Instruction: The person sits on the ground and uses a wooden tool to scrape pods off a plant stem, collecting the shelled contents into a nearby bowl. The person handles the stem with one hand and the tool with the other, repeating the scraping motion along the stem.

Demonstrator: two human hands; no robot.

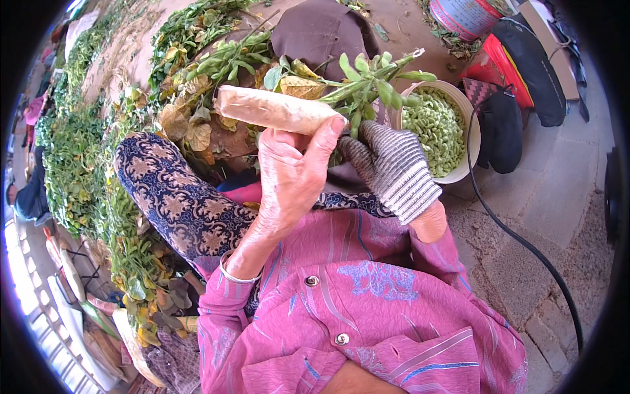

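My bare left hand [295, 172] grips a pale cylindrical object [275, 109], which looks wrapped in clear plastic. The thumb presses its right end. Just behind it, a green soybean branch [381, 83] with plump pods and a yellowed leaf [301, 87] slants up to the right. My right hand [389, 165] wears a striped knit glove. Its fingers curl around the lower pods of that branch, close to my left thumb; the fingertips are partly hidden. Beside the glove stands a pale round bucket [473, 143] holding shelled green beans [433, 130].
Cut soybean plants [88, 162] are heaped along the left. More pods [231, 61] lie ahead, near a dark brown cloth-covered shape [322, 32]. A black cable [524, 244] curves over the stone paving at right. A printed bucket [465, 17] and black bags [529, 69] stand farther off.
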